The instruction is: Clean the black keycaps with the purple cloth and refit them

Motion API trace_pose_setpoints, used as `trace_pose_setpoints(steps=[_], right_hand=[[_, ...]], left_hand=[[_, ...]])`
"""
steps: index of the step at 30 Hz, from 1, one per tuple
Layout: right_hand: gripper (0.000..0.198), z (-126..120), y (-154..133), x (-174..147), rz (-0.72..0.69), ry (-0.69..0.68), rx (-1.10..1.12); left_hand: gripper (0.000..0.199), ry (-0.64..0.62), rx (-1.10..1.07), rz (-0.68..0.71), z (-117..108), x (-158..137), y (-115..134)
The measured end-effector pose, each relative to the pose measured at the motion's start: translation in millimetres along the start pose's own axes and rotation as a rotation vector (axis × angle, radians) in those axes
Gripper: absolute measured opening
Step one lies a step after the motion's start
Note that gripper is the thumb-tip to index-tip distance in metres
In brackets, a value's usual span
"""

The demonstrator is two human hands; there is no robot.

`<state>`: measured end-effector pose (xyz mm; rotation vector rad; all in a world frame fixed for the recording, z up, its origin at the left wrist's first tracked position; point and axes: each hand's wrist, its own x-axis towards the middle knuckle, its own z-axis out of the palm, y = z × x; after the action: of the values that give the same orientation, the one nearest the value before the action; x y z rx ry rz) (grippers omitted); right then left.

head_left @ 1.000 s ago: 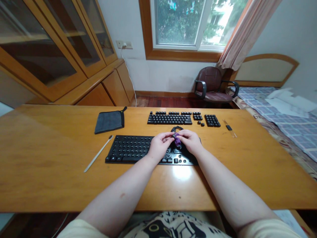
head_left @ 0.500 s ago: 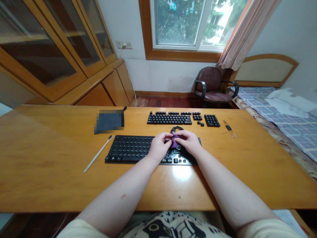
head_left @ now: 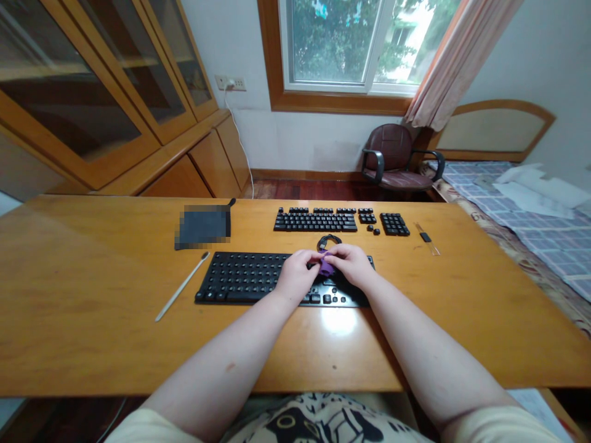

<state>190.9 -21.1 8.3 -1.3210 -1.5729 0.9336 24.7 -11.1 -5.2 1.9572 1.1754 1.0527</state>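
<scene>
Both hands meet over the right half of a black keyboard (head_left: 249,277), most of whose keycaps are off. Between my fingers is a small purple cloth (head_left: 327,268), bunched up. My left hand (head_left: 298,274) pinches its left side, while my right hand (head_left: 353,264) grips it from the right. Whether something small is wrapped inside the cloth cannot be seen. Part of the keyboard's right side is covered by my hands. Just behind them lies a coiled black cable (head_left: 329,240).
Loose black keycaps (head_left: 316,221) stand in keyboard order at the back, with the number-pad caps (head_left: 394,224) beside them. A wire keycap puller (head_left: 425,237) lies at the right. Left are a thin white brush (head_left: 182,288) and a dark pouch (head_left: 203,227), on the wooden table (head_left: 92,295).
My fingers have shifted slightly on the purple cloth, and its shape has changed, bunching rounder below the fingertips. Both hands stay over the same part of the keyboard.
</scene>
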Motion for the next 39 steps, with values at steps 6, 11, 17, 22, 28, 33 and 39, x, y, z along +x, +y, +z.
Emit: trace_pose_setpoints(steps=[6, 11, 17, 22, 28, 33, 39], right_hand=[[0.023, 5.5, 6.9, 0.2, 0.048, -0.045, 0.167], [0.020, 2.2, 8.1, 1.9, 0.065, -0.031, 0.119], [0.023, -2.8, 7.5, 3.2, 0.093, 0.009, 0.184], [0.028, -3.6, 10.3, 5.3, 0.144, 0.190, 0.380], [0.032, -9.0, 20.9, 9.3, 0.124, 0.401, 0.438], [0.031, -10.1, 21.5, 10.5, 0.112, 0.466, 0.385], [0.030, -8.8, 10.6, 9.5, 0.130, 0.481, 0.318]], left_hand=[[0.018, -0.023, 0.020, 0.015, -2.7, -0.8, 2.6], [0.017, -0.025, 0.012, 0.016, -3.5, -0.8, 3.7], [0.019, -0.021, -0.101, -0.019, -3.7, 0.1, 5.5], [0.019, -0.005, -0.085, 0.009, -6.2, 1.7, 13.0], [0.019, -0.014, -0.060, 0.038, -8.5, 0.1, 17.7], [0.023, -0.171, 0.012, 0.163, -10.2, -6.2, 27.5], [0.017, -0.373, 0.157, 0.296, -6.9, -12.5, 34.3]])
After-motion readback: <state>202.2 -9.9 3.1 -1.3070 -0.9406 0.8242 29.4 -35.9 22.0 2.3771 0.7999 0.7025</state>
